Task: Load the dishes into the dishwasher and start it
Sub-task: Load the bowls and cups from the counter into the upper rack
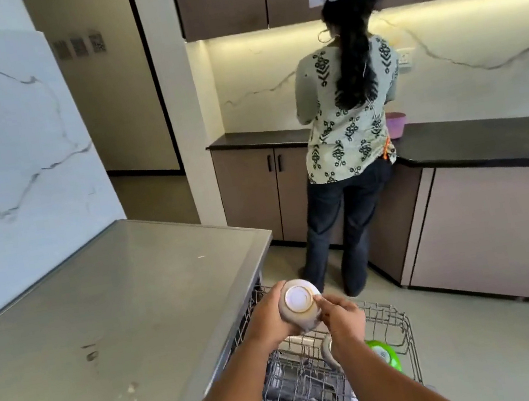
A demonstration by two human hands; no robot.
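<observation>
Both hands hold a grey bowl upside down, its white base ring facing me, above the pulled-out wire dishwasher rack. My left hand wraps the bowl's left side. My right hand pinches its right rim. In the rack lie a green dish on the right and a grey dish, partly hidden behind my right forearm. The rest of the rack shows bare tines.
A steel counter runs along my left, above the dishwasher. Another person stands with their back to me at the dark far counter, beside a pink bowl. Pale floor lies between us.
</observation>
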